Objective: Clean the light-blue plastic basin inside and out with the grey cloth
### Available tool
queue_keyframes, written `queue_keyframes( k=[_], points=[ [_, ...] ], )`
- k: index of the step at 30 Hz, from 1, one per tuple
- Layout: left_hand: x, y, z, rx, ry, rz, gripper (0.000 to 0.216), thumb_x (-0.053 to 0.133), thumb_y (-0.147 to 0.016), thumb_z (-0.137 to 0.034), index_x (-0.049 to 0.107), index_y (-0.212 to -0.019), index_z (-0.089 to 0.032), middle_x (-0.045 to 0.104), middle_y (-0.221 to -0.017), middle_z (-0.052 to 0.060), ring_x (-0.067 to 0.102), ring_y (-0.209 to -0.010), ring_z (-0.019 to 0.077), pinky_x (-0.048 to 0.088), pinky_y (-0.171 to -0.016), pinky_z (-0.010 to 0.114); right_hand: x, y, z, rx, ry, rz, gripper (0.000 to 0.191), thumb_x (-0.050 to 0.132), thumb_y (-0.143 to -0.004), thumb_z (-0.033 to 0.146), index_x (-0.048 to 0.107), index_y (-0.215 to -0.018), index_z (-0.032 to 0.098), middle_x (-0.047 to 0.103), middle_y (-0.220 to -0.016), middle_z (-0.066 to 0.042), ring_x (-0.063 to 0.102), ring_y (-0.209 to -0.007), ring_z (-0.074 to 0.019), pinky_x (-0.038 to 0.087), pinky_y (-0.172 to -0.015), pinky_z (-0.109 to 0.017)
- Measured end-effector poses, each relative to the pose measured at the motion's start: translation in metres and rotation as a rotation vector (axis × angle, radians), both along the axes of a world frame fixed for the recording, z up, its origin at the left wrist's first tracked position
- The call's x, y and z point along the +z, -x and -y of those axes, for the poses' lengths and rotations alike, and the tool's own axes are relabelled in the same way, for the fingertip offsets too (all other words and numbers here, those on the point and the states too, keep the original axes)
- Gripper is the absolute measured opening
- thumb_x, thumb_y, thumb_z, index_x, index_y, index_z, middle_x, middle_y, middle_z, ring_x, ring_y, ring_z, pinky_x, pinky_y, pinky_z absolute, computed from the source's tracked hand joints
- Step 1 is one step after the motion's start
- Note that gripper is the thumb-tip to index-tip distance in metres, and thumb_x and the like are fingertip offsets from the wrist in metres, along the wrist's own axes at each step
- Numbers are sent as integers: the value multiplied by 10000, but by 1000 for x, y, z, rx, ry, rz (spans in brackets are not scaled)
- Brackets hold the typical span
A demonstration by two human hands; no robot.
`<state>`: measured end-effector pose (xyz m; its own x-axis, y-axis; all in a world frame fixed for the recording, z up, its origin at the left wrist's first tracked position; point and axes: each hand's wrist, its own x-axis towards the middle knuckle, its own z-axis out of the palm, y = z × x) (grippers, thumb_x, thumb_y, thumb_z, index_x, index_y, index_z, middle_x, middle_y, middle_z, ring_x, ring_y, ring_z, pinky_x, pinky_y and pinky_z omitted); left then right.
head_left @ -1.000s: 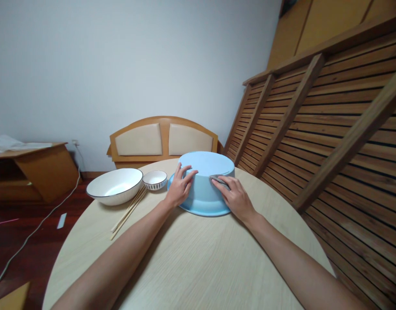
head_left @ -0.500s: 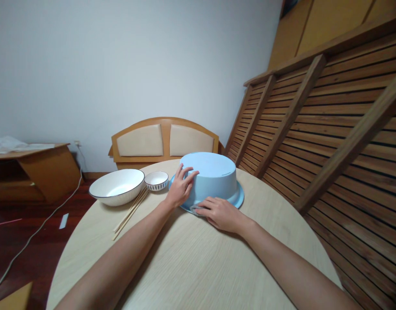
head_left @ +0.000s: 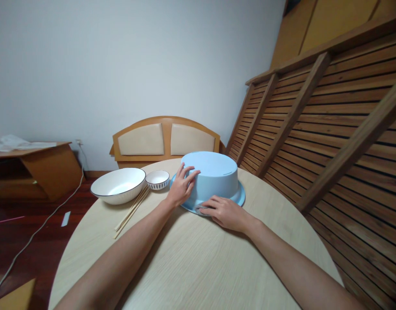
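A light blue plastic basin [head_left: 213, 176] lies upside down on the round wooden table [head_left: 198, 258]. My left hand [head_left: 181, 186] rests on the basin's left side with its fingers spread over the wall. My right hand [head_left: 225, 212] lies on the basin's near rim and presses a small grey cloth [head_left: 199, 209] against it; only an edge of the cloth shows under the fingers.
A large white bowl [head_left: 118, 185] and a small patterned bowl [head_left: 157, 179] stand left of the basin, with chopsticks [head_left: 131, 211] beside them. A chair back [head_left: 165, 140] is behind the table. Slatted wooden panels [head_left: 330, 129] lean on the right. A cable [head_left: 32, 232] runs across the floor.
My right hand, with the cloth, slid from the basin's upper right side down to its near rim. The left hand stayed put.
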<state>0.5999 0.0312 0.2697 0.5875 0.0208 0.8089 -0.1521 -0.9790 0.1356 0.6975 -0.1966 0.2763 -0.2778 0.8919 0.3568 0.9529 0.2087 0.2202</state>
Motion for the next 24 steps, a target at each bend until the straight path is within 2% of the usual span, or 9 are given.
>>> queue_keyframes(
  k=[5, 8, 11, 13, 17, 19, 24],
  points=[
    [0, 0, -1, 18, -14, -16, 423, 436, -1032, -191, 548, -1425, -299, 489, -1463, 69, 233, -1545, 319, 322, -1241, 577, 8, -30, 21, -76, -67, -80, 352, 605, -887, 67, 739, -1152, 256, 728, -1137, -54, 635, -1015, -218, 570, -858, -346],
    [1, 0, -1, 22, -12, -14, 414, 445, -1034, -208, 554, -1422, -306, 497, -1457, 69, 236, -1543, 326, 331, -1233, 583, 9, -39, 25, -158, -248, -57, 363, 570, -921, 71, 727, -1200, 243, 715, -1158, -85, 634, -1022, -241, 580, -845, -375],
    [1, 1, 0, 13, -6, -3, 389, 457, -1040, -243, 560, -1411, -298, 504, -1445, 75, 250, -1537, 329, 333, -1232, 582, 7, -36, 20, -199, -390, -48, 375, 534, -966, 80, 692, -1283, 207, 697, -1223, -121, 619, -1081, -261, 569, -904, -413],
    [2, 1, 1, 4, -6, 3, 374, 471, -1041, -265, 564, -1403, -285, 506, -1440, 81, 254, -1534, 333, 327, -1234, 583, 4, -29, 15, -173, -353, -15, 384, 533, -975, 81, 677, -1308, 207, 698, -1233, -118, 613, -1087, -260, 562, -916, -422],
    [4, 3, 2, -4, -11, 3, 374, 498, -1036, -299, 559, -1403, -263, 503, -1442, 92, 252, -1530, 345, 314, -1239, 595, -1, -15, 7, -35, -143, 68, 345, 556, -987, 101, 689, -1274, 241, 720, -1201, -77, 620, -1061, -229, 565, -870, -391],
    [4, 3, 1, -4, -11, -2, 380, 512, -1031, -312, 555, -1405, -264, 500, -1447, 91, 250, -1530, 349, 314, -1238, 599, -1, -14, 7, -42, -143, 73, 339, 540, -998, 106, 688, -1272, 241, 719, -1202, -72, 620, -1059, -228, 567, -865, -387],
    [4, 3, 1, -7, -14, -7, 399, 536, -1020, -330, 549, -1413, -265, 498, -1449, 94, 253, -1526, 355, 312, -1237, 607, 3, -29, 11, -262, -481, -35, 470, 478, -1009, 100, 588, -1440, 252, 654, -1295, -110, 596, -1142, -263, 543, -977, -430]
  ],
)
